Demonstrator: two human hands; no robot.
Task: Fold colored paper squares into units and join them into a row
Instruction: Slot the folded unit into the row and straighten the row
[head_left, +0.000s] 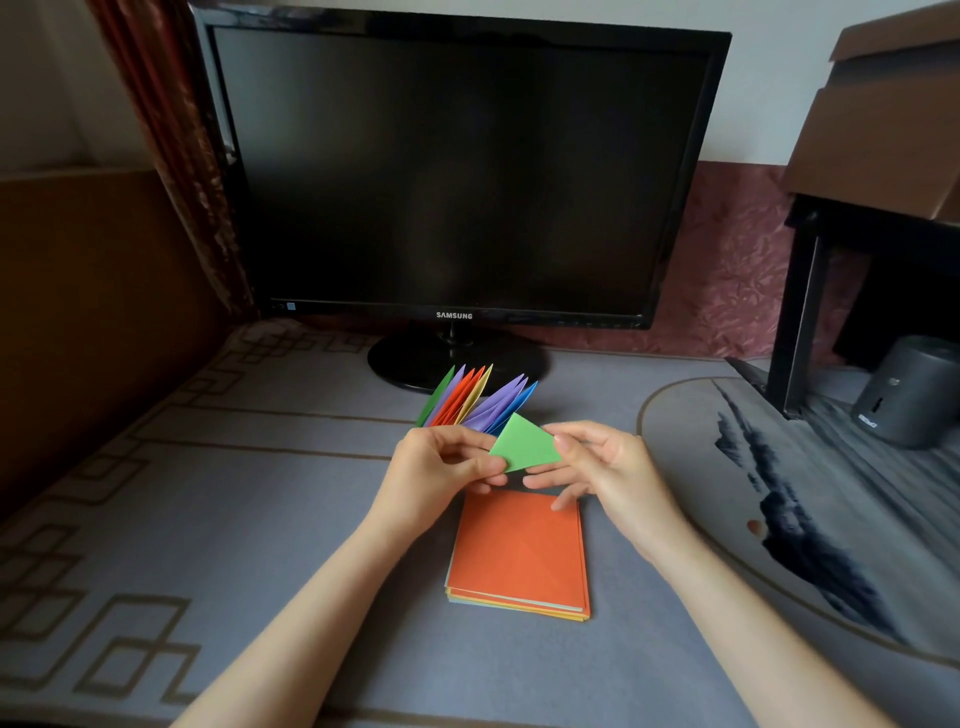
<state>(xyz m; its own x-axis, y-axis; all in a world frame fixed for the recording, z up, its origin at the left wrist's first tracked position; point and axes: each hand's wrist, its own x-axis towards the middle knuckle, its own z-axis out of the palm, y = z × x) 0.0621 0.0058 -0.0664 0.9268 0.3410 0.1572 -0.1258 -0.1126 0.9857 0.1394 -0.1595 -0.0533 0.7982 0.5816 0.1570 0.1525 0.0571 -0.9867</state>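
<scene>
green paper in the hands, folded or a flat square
Folded: the green paper is a small pointed shape, much smaller than the flat orange sheet below it.

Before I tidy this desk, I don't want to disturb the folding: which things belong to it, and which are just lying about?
Job: green unit, held by left hand and right hand; joined row; stack of paper squares.
Lying about: monitor; grey cylinder; cardboard box.

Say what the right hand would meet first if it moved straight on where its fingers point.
The green folded unit, which the right hand holds; just beyond it, the left hand pinching the same unit. Depth is uncertain.
</scene>
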